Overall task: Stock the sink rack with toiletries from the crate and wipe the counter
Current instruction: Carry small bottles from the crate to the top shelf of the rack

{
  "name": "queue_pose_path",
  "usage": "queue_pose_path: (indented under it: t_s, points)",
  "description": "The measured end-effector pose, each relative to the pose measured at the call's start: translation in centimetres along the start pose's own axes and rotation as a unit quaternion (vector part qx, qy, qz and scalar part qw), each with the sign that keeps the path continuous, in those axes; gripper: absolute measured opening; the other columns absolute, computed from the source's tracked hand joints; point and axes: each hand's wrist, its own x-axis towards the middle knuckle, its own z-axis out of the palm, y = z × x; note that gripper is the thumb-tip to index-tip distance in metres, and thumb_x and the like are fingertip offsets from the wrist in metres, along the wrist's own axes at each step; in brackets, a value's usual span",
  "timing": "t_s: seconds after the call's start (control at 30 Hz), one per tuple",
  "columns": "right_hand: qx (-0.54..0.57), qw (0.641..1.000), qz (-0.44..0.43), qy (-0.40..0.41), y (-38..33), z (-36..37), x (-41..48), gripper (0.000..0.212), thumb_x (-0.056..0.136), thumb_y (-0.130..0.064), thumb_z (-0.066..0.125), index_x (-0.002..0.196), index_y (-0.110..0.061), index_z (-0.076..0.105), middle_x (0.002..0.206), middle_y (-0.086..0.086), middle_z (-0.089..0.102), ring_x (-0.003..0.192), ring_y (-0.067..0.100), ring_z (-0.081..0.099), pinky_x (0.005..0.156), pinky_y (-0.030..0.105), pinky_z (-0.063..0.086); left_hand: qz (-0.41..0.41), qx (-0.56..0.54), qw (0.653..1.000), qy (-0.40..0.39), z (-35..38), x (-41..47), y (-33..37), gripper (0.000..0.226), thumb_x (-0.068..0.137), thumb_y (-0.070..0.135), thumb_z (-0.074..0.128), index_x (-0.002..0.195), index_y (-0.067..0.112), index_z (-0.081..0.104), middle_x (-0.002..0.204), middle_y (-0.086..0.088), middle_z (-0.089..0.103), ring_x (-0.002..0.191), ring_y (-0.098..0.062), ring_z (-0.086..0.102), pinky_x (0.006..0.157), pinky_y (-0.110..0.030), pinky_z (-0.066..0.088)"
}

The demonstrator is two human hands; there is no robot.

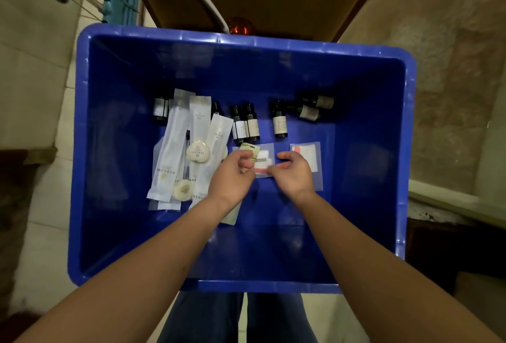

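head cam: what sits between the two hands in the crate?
A clear packet with white and pink contents, between left hand, holding a sachet, and right hand, on the crate floor; head view.

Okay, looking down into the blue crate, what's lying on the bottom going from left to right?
long white sachets → pair of dark bottles → single dark bottle → two angled bottles

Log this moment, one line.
phase: picking from crate | left hand: pinches green sachet | right hand: curled at clear packet, grip unclear
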Motion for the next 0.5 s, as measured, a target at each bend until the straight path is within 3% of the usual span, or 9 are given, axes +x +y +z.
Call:
queue_pose_path:
  t_s: [0.13,0.17,0.4,0.5]
  points:
    - [-0.005,0.999,-0.018,-0.027,-0.2,0.2,-0.3,0.006,0.087,-0.010,0.065,0.091,-0.014,0.062,0.078,-0.002,0.063,0.069,0.014,0.058,0.062,0.027,0.047,0.006,0.003,1.000,0.025,0.2,-0.3,0.4,0.031,0.089,0.007,0.057,0.117,0.020,0.058,0.095,0.008,0.060,0.082,-0.010,0.058,0.077,-0.019,0.048]
    - [-0.010,0.999,-0.024,-0.024,-0.2,0.1,-0.5,0.009,0.088,-0.009,0.063,0.084,-0.016,0.060,0.074,-0.003,0.061,0.065,0.013,0.056,0.059,0.026,0.044,0.006,0.002,0.999,0.032,0.3,-0.4,0.5,0.028,0.089,0.008,0.057,0.115,0.019,0.058,0.093,0.008,0.060,0.083,-0.011,0.059,0.077,-0.021,0.049]
    - [0.039,0.994,-0.029,0.095,-0.8,-2.7,-2.8,0.016,0.088,-0.013,0.049,0.073,-0.014,0.041,0.066,0.000,0.045,0.060,0.017,0.041,0.055,0.033,0.035,-0.025,0.010,0.999,0.029,1.2,-1.0,1.6,0.006,0.090,0.025,0.059,0.095,0.025,0.056,0.089,0.007,0.062,0.086,-0.016,0.062,0.081,-0.030,0.049]
    - [0.086,0.991,-0.019,0.097,-1.3,-3.6,-3.6,0.009,0.087,-0.014,0.052,0.083,-0.007,0.053,0.071,0.004,0.055,0.064,0.019,0.051,0.061,0.037,0.046,-0.058,-0.035,0.998,0.015,2.0,-1.1,2.7,0.029,0.082,0.051,0.060,0.094,0.024,0.055,0.090,0.002,0.068,0.086,-0.021,0.067,0.086,-0.044,0.054]
